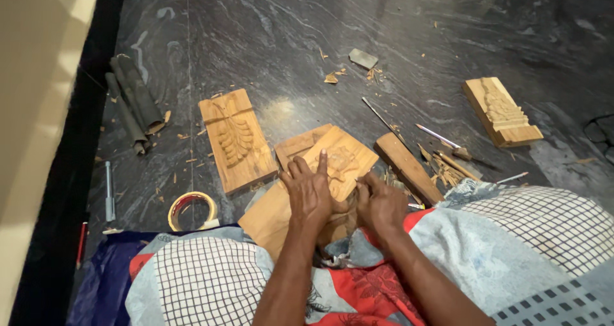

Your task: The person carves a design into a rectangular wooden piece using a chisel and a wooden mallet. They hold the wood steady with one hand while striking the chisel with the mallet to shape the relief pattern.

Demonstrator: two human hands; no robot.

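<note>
A person seated on a dark polished stone floor (384,19) works a pale square wooden panel with a half-carved flower relief (342,163), which rests tilted against the lap on a larger plain board (268,217). The left hand (309,188) lies flat on the panel, fingers spread and one pointing up, pinning it rather than gripping. The right hand (380,204) is curled closed beside the carved area; it seems to grip a slim tool, though what it holds cannot be made out. The panel looks rigid and fairly light, its raised petals probably brittle, so the flat uncarved border seems the safest place to hold. Just left lies a long wooden plank carved with a leaf motif (235,140); another carved block (502,111) sits well apart at right. Thin metal chisels (441,137), wood shavings (441,169) and a yellow tape roll (192,209) lie nearby.
</note>
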